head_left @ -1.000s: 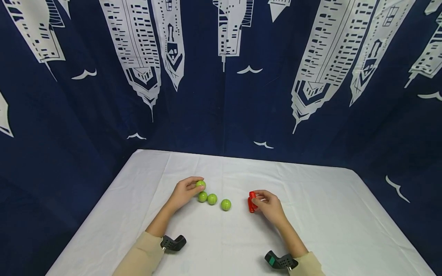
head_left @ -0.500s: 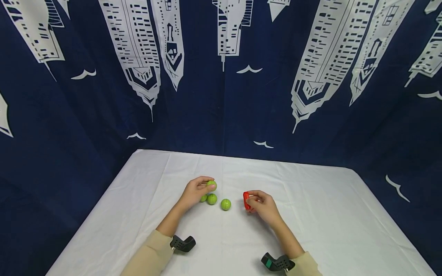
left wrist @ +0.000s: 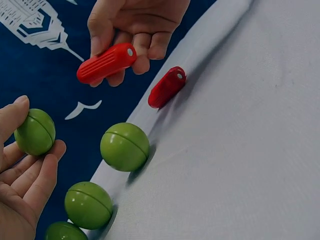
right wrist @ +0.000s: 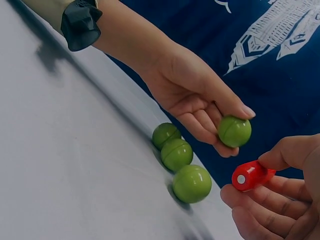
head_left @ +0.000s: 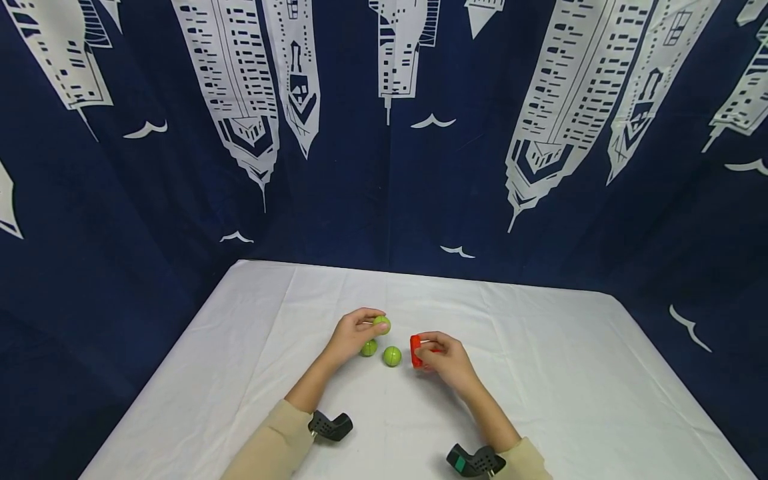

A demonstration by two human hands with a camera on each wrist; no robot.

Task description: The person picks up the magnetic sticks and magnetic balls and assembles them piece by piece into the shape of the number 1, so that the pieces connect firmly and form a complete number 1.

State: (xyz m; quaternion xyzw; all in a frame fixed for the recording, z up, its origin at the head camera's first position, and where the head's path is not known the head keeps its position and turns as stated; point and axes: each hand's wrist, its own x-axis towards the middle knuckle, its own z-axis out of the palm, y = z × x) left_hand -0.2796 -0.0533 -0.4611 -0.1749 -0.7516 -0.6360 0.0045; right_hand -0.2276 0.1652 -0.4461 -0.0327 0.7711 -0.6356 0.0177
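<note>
My left hand (head_left: 353,339) pinches a green ball (left wrist: 35,132) with a seam line between thumb and fingers, above the table. Opposite it, my right hand (head_left: 454,363) holds a short red ridged stick (left wrist: 106,63) with a round pale dot at its end, pinched by thumb and fingers. A gap separates ball and stick. Below them on the cloth lie a near green ball (right wrist: 192,184), a middle green ball (right wrist: 177,154) and a third green ball (right wrist: 166,136), mostly hidden by my left hand in the head view. A second red stick (left wrist: 167,87) lies under my right hand.
A white cloth (head_left: 576,387) covers the table. Behind it hangs a dark blue curtain (head_left: 360,200) printed with white buildings and birds. Each forearm carries a black wrist mount, one on the left (head_left: 331,427) and one on the right (head_left: 475,461).
My left hand has carried its green ball to the right, over the balls on the table. My right hand has raised the red stick off the other one and moved it left.
</note>
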